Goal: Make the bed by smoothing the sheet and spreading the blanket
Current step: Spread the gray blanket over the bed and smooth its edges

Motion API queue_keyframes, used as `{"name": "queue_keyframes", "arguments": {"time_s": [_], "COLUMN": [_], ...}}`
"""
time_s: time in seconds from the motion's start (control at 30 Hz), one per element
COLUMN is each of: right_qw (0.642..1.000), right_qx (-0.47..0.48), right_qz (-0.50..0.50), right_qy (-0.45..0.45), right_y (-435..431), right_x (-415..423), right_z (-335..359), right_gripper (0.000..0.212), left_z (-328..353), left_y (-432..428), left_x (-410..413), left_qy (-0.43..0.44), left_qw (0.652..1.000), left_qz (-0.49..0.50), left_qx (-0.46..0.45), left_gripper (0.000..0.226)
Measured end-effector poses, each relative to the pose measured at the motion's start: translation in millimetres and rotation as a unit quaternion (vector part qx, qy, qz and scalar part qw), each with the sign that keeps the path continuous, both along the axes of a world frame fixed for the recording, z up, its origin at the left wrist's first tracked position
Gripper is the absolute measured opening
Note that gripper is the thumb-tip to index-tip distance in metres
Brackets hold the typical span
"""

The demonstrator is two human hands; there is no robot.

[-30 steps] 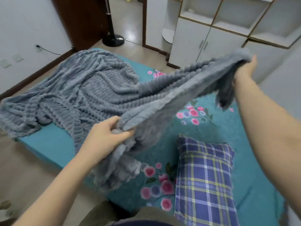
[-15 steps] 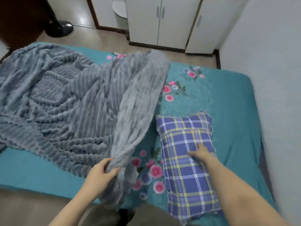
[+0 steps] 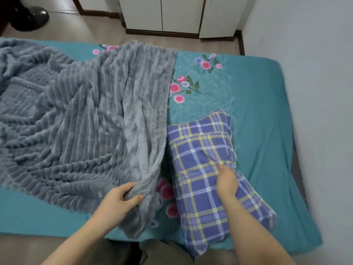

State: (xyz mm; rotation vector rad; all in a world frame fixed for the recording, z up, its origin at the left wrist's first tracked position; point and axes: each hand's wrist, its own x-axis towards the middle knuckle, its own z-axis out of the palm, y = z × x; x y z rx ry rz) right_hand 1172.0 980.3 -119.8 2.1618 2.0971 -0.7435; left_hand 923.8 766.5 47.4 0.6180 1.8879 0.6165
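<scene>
Fingers: your left hand [image 3: 120, 199] grips blanket [image 3: 76, 121]; right hand [image 3: 226, 180] pinches pillow [image 3: 200, 199].
Remaining: spread blanket over bed's [image 3: 267, 131] right side.

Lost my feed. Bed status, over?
Left hand grips grey blanket edge. Right hand pinches plaid pillow. Blanket covers left half; teal sheet bare right.

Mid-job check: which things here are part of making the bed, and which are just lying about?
Job: grey blanket, gripped by the left hand; teal floral sheet; plaid pillow, pinched by the right hand.
Lying about: black stand base on the floor; white cabinet.
</scene>
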Motion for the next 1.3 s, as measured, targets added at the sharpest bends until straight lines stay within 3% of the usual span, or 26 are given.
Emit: {"name": "queue_keyframes", "arguments": {"time_s": [0.1, 0.17, 0.3, 0.4, 0.47, 0.53, 0.57, 0.63, 0.7, 0.77, 0.83, 0.9, 0.93, 1.0, 1.07, 1.17, 1.23, 1.3], "right_qw": [0.982, 0.965, 0.958, 0.971, 0.988, 0.986, 0.970, 0.894, 0.826, 0.824, 0.824, 0.765, 0.732, 0.698, 0.700, 0.783, 0.834, 0.848], "right_qx": [0.130, 0.206, 0.258, 0.204, 0.125, -0.023, -0.124, -0.351, -0.468, -0.444, -0.372, -0.338, -0.319, -0.251, -0.172, -0.080, -0.122, -0.243], "right_qz": [-0.097, -0.120, -0.125, -0.123, -0.073, -0.018, -0.020, -0.067, -0.058, -0.063, -0.114, -0.137, -0.132, -0.136, -0.186, -0.313, -0.353, -0.350], "right_qy": [0.096, 0.109, -0.009, -0.024, 0.056, 0.162, 0.209, 0.272, 0.307, 0.346, 0.412, 0.531, 0.588, 0.657, 0.668, 0.531, 0.405, 0.315], "right_y": [43.3, 78.8, 143.0, 167.3, 163.9, 137.9, 117.3, 74.2, 41.6, 32.1, 44.2, 71.0, 85.0, 104.7, 106.5, 72.3, 36.6, -4.0], "right_x": [8.3, 17.5, 28.7, 20.4, -4.5, -40.7, -59.3, -92.8, -120.2, -145.1, -161.2, -160.6, -151.8, -117.3, -69.9, -2.5, 34.1, 58.6], "right_z": [27.8, 48.5, 84.7, 95.0, 90.6, 85.6, 86.4, 88.5, 88.7, 95.5, 117.3, 152.2, 166.1, 180.8, 168.6, 107.7, 59.5, 24.3], "right_gripper": [0.030, 0.029, 0.028, 0.023, 0.036, 0.047, 0.054, 0.062, 0.058, 0.037, 0.031, 0.028, 0.029, 0.041, 0.046, 0.044, 0.037, 0.031], "left_z": [13.6, 21.4, 35.7, 41.8, 43.0, 42.1, 41.3, 37.2, 30.7, 27.8, 31.0, 38.7, 42.9, 48.3, 45.2, 16.6, -11.6, -38.8], "left_y": [13.3, 20.8, 30.6, 33.1, 31.9, 30.1, 29.3, 27.1, 23.5, 20.1, 19.4, 22.0, 24.0, 27.5, 29.5, 26.9, 17.6, 2.9], "left_x": [5.5, 10.3, 25.9, 34.5, 36.2, 36.7, 38.0, 42.8, 50.3, 57.1, 57.8, 54.5, 53.8, 57.8, 70.0, 98.2, 116.6, 126.1], "left_qy": [-0.013, -0.020, -0.050, -0.044, -0.045, -0.046, -0.036, 0.000, 0.034, 0.044, 0.063, 0.064, 0.042, 0.000, -0.005, -0.051, -0.147, -0.218], "left_qw": [0.999, 0.999, 0.995, 0.991, 0.988, 0.986, 0.985, 0.983, 0.980, 0.977, 0.975, 0.982, 0.987, 0.990, 0.983, 0.970, 0.957, 0.948], "left_qz": [-0.016, -0.024, -0.061, -0.095, -0.106, -0.110, -0.116, -0.139, -0.169, -0.201, -0.208, -0.172, -0.146, -0.126, -0.166, -0.228, -0.248, -0.229], "left_qx": [0.027, 0.038, 0.057, 0.087, 0.102, 0.116, 0.120, 0.118, 0.100, 0.063, 0.037, 0.036, 0.043, 0.063, 0.076, 0.064, 0.025, -0.019], "left_gripper": [0.019, 0.013, 0.009, 0.014, 0.022, 0.026, 0.028, 0.029, 0.025, 0.025, 0.047, 0.066, 0.065, 0.054, 0.049, 0.054, 0.057, 0.055]}}
